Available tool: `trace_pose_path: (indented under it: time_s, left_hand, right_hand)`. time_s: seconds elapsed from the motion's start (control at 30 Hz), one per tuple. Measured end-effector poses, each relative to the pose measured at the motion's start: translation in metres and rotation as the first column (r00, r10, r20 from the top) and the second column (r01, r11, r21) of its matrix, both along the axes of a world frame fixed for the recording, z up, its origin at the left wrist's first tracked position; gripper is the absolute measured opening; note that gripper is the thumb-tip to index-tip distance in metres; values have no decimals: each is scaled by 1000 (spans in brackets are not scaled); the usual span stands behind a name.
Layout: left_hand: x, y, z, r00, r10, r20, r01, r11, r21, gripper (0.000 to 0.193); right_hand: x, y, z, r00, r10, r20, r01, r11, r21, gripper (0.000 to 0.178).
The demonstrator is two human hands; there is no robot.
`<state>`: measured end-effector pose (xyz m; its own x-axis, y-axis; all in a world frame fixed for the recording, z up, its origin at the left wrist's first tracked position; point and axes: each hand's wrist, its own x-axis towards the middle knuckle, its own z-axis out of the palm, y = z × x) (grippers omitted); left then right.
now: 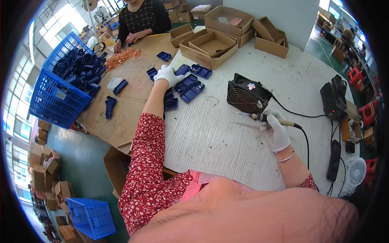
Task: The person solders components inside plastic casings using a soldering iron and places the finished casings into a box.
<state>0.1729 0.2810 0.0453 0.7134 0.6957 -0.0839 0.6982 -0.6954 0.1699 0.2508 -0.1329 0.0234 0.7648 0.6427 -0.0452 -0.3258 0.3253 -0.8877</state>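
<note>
My left hand (168, 76), in a white glove, reaches forward to a group of dark blue plastic casings (192, 92) on the table. Its thumb and fingers close round the edge of one blue casing (182, 69); part of the grip is hidden. More casings lie beside and under that wrist. In my gloved right hand (277, 131) is a soldering iron (287, 122), held like a pen with its tip pointing left. The tip is just in front of a black fan with a round wire guard (247, 99), apart from the casings.
A blue crate (60, 96) heaped with blue parts stands at the left. Across the table, a person (142, 20) has both hands near small copper-coloured pieces (121, 58). Cardboard trays (208, 60) line the back. A black power unit (334, 97) and cables sit at the right.
</note>
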Motion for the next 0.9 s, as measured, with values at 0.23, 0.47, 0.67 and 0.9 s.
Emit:
trace_pose_path:
  time_s: [0.23, 0.47, 0.67, 0.9]
  left_hand:
    - [2, -6, 5, 995, 0, -95, 5, 999, 50, 75]
    - [-3, -15, 16, 982, -14, -189, 36, 993, 112, 72]
    - [-8, -20, 26, 996, -40, -77, 53, 982, 181, 57]
    - [-24, -16, 18, 931, -242, 273, 208, 967, 148, 27]
  right_hand:
    - [-2, -1, 1, 1000, -13, -7, 13, 1000, -3, 12]
    - [-3, -3, -1, 1000, -10, -6, 9, 1000, -5, 12]
    - [0, 0, -1, 1000, -13, -5, 13, 1000, -20, 13]
    - [0, 1, 1, 1000, 10, 1, -10, 1000, -28, 13]
